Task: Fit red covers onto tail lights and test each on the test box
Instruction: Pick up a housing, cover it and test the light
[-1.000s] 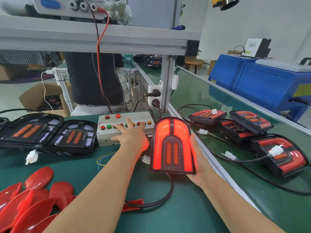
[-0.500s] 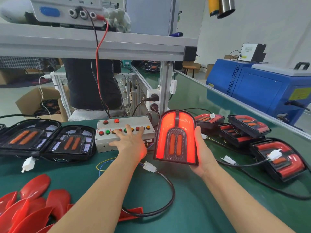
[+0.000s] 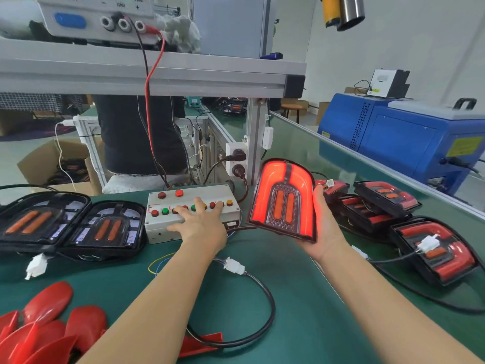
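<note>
The lit tail light (image 3: 283, 199) is held above the green worktop (image 3: 301, 298), tilted with its glowing face toward the camera. The right hand (image 3: 324, 224) supports it from the right edge and from beneath — palm under the lower corner, thumb laid along the side; the remaining fingers are hidden behind the housing. The left hand (image 3: 202, 223) lies flat on the test box (image 3: 193, 212), fingers straight and spread across the row of push buttons; which button is pressed cannot be told.

A black cable (image 3: 265, 306) loops across the worktop from a white connector (image 3: 234, 266) and passes under the left forearm; its run up to the held unit is concealed.

Hidden or unclear items:
- The pile of red covers (image 3: 44, 327) at lower left is cut off by the frame edge.
- Two uncovered tail lights (image 3: 70, 227) lie left of the test box, the outer one partly cropped.
- Covered tail lights (image 3: 388, 206) are stacked to the right, overlapping; their count is uncertain.

Materials and shapes: the held unit has a black arched housing with a red U-shaped band glowing around a dark textured centre panel and two orange oblong lenses. The test box is an off-white rectangular enclosure with round red, green and amber buttons. The covers are glossy moulded red plastic — curved, shell-like pieces. The worktop surface is a matte green mat. A blue metal cabinet (image 3: 409, 143) stands beyond the right rail.
</note>
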A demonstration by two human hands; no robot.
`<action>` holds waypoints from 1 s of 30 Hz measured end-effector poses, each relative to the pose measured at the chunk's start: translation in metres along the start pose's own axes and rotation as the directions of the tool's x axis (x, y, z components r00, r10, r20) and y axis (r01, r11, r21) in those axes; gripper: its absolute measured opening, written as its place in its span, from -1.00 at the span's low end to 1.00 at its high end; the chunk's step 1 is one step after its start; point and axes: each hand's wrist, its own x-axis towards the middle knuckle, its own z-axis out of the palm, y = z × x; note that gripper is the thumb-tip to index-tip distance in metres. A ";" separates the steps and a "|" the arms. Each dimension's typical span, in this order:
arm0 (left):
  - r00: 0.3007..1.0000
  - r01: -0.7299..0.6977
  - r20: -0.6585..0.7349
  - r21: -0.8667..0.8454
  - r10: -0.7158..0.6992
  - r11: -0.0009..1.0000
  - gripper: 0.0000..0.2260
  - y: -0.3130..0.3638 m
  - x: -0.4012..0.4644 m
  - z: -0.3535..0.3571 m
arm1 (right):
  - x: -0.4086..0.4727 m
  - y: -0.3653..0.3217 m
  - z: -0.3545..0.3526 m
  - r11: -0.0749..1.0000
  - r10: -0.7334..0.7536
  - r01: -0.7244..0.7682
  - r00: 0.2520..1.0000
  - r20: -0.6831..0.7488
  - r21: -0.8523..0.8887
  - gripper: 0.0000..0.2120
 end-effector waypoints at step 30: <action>0.974 -0.132 -0.172 0.102 0.148 0.986 -0.39 -0.007 0.005 -0.001 | -0.029 0.023 -0.006 0.994 0.015 -0.018 1.000 -0.026 -0.107 -0.48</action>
